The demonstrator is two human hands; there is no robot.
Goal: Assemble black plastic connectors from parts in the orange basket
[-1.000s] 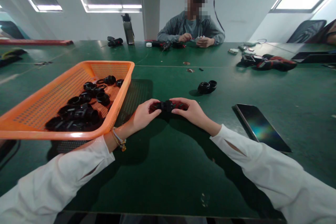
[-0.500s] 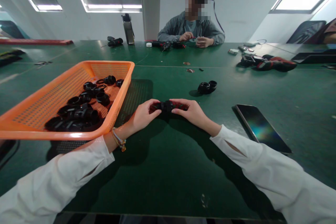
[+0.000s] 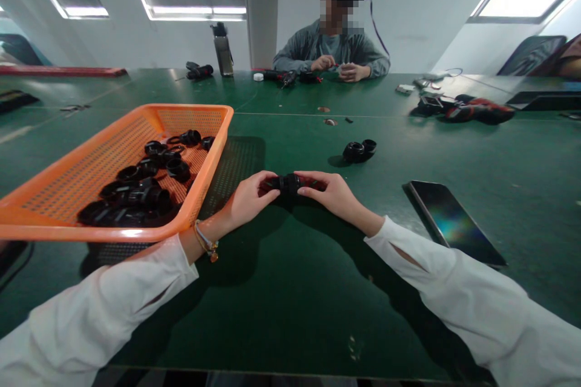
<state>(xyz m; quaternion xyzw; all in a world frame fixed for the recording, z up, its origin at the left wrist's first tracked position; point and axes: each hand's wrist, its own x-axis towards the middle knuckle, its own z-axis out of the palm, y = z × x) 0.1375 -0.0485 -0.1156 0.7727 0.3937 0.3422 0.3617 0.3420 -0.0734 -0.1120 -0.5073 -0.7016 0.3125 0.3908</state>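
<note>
A black ring-shaped part (image 3: 289,184) is held between both hands, just above the green table (image 3: 290,290). My left hand (image 3: 249,198) pinches its left end between thumb and fingers. The right end is gripped the same way by my right hand (image 3: 331,195). Finer details of the part are too dark to make out. Left of my hands, an orange basket (image 3: 200,193) holds several black parts (image 3: 140,195). Beyond my right hand, another black part (image 3: 358,151) lies on the table.
A black phone (image 3: 454,221) lies to the right, near my right forearm. Across the table sits a person (image 3: 331,51) with both hands raised over the tabletop. A bottle (image 3: 222,51), dark tools (image 3: 288,77) and a red-black item (image 3: 476,110) stand or lie farther back.
</note>
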